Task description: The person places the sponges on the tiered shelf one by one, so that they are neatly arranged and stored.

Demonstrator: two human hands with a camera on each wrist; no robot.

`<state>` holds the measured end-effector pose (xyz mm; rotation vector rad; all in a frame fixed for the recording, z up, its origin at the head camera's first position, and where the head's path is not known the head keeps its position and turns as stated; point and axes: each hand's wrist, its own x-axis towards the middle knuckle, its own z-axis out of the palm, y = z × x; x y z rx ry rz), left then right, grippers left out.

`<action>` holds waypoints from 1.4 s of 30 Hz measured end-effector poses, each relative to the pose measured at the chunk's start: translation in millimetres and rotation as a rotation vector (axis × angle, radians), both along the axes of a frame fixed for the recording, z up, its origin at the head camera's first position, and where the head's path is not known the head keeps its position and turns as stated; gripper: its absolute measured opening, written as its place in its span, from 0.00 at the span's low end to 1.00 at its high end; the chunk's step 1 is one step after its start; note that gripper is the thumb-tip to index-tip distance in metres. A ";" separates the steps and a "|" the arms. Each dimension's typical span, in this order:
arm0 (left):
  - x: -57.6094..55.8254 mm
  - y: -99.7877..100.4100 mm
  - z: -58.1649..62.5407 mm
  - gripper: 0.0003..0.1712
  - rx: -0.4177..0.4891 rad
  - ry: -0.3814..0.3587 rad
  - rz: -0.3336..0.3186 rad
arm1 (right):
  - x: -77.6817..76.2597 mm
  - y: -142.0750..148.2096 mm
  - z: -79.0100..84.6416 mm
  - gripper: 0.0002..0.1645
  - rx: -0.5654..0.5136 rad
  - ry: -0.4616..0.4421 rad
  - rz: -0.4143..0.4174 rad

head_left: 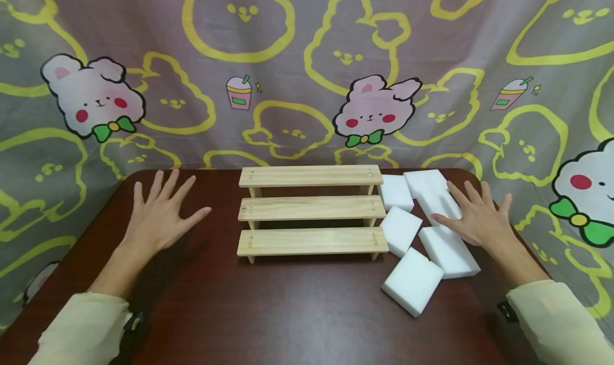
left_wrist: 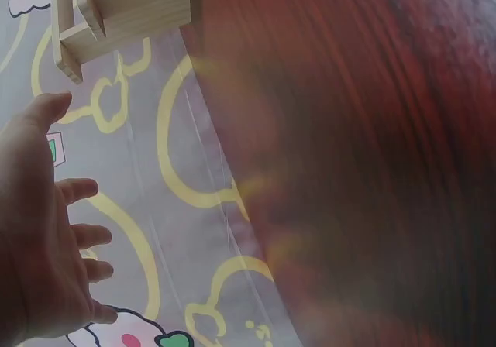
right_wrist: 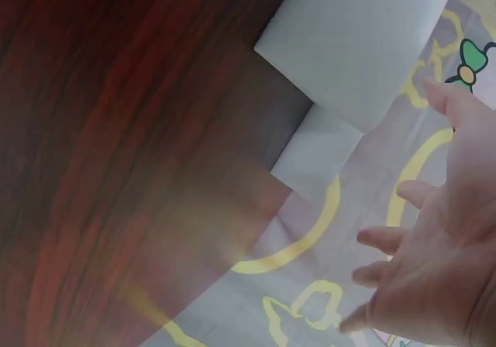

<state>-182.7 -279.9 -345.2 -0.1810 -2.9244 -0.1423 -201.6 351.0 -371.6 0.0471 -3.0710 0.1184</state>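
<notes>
My left hand (head_left: 158,216) is spread wide at the left of the table, fingers straight, holding nothing. On the right, my right hand (head_left: 479,216) is also spread with straight fingers, above or beside several white foam blocks (head_left: 412,281); whether it touches one I cannot tell. Between the hands stands a three-tier wooden rack (head_left: 312,209), its slats rising toward the back. The left wrist view shows the left hand (left_wrist: 39,231) with the rack's end (left_wrist: 132,14) beyond it. In the right wrist view the right hand (right_wrist: 442,238) is apart from the foam blocks (right_wrist: 356,45).
Everything stands on a dark red-brown wooden table (head_left: 288,311) with rounded back corners. Behind it hangs a grey curtain (head_left: 288,61) with yellow outlines and cartoon rabbits. The foam blocks lie loosely scattered along the rack's right side, some touching one another.
</notes>
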 end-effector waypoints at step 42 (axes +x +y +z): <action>-19.3 55.0 -16.1 0.26 0.679 -0.144 -0.361 | -13.2 8.1 -6.5 0.55 -0.289 -0.098 -0.078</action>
